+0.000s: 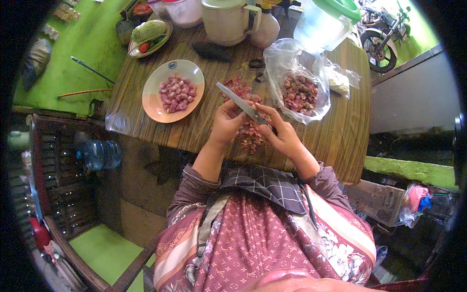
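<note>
Over the table, my right hand (284, 138) is closed around the dark handle of a kitchen knife (238, 100). Its blade points up and to the left, across the fingers of my left hand (227, 120). The left fingers are pinched together behind the blade, and what they hold is hidden. Reddish shallot skins (251, 136) lie heaped beneath and around both hands. Peeled shallots (177, 93) sit on an oval white-and-orange plate (154, 106) to the left. On the right, an opened clear plastic bag (277, 63) contains unpeeled shallots (298, 93).
A small plate (132, 51) with a pale green vegetable and a red one stands far left. Along the back are a cream pitcher (221, 22), a dark cloth-like item (212, 51), black scissors (258, 65) and a green-lidded container (321, 27). A white packet (338, 83) lies right of the bag.
</note>
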`<state>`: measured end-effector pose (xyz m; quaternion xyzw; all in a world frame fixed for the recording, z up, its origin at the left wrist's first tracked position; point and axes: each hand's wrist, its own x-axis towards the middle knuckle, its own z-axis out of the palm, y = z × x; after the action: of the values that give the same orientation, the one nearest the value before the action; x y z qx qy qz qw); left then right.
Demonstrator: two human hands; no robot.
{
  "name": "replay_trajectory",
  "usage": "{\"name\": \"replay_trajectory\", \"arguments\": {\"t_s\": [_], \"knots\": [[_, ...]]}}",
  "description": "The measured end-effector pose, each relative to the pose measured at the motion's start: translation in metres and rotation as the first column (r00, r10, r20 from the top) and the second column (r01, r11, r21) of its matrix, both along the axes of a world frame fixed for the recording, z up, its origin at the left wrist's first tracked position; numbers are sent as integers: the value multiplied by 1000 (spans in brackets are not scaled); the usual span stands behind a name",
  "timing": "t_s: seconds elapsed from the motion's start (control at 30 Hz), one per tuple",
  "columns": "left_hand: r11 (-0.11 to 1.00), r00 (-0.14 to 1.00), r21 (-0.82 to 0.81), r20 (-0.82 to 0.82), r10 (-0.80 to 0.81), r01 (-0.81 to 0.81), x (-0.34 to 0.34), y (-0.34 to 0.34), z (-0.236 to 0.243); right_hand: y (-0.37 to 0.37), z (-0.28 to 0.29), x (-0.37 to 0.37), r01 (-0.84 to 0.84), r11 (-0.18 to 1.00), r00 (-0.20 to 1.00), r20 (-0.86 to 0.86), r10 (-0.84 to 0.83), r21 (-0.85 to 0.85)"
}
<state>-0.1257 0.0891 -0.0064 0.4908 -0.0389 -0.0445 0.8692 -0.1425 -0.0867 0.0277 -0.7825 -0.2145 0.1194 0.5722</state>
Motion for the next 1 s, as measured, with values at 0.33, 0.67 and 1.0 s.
{"name": "replay_trajectory", "arguments": {"t_s": [0.33,0.67,1.0], "knots": [[998,999,-34,10,51,-51,-6,1,0,13,-4,-1,36,997,999,33,-38,75],[995,997,-75,-57,56,-60,-8,-8,-6,6,-13,7,48,925,934,-346,93,377],[992,995,-104,-82,58,-67,-5,-9,-8,10,-15,3,161,822,858,-489,157,546]]}}
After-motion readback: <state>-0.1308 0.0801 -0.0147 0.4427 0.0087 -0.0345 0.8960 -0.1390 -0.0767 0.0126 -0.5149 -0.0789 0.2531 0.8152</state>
